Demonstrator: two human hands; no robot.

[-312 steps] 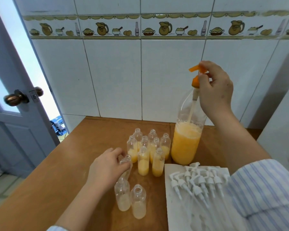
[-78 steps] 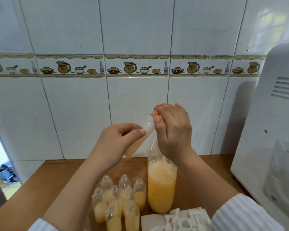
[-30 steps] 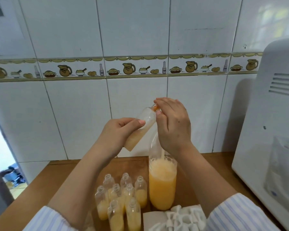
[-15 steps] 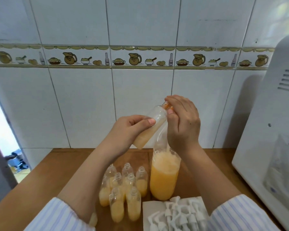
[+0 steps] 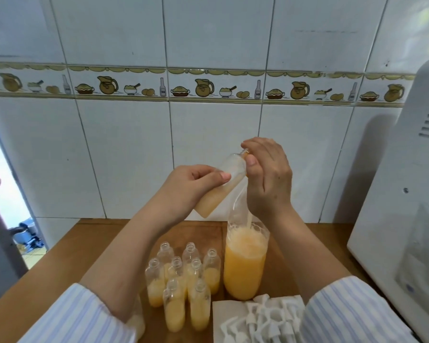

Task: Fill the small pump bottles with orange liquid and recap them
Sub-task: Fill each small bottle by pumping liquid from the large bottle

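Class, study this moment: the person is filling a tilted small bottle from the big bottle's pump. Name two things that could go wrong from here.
1. The small bottle, tilted in the left hand, meets the pump under the right hand; a slip there could spill liquid.
2. The open filled bottles crowd below the forearms; a lowered arm could topple them.

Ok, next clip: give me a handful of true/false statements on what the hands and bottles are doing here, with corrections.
1. The left hand holds a small bottle tilted. True.
2. The right hand rests flat on the table. False: it is raised at the small bottle's mouth, atop the large bottle.
3. The grouped bottles on the table are capped. False: their necks are open.
4. White pump caps lie on a white sheet. True.
5. The large bottle is empty. False: it holds orange liquid.
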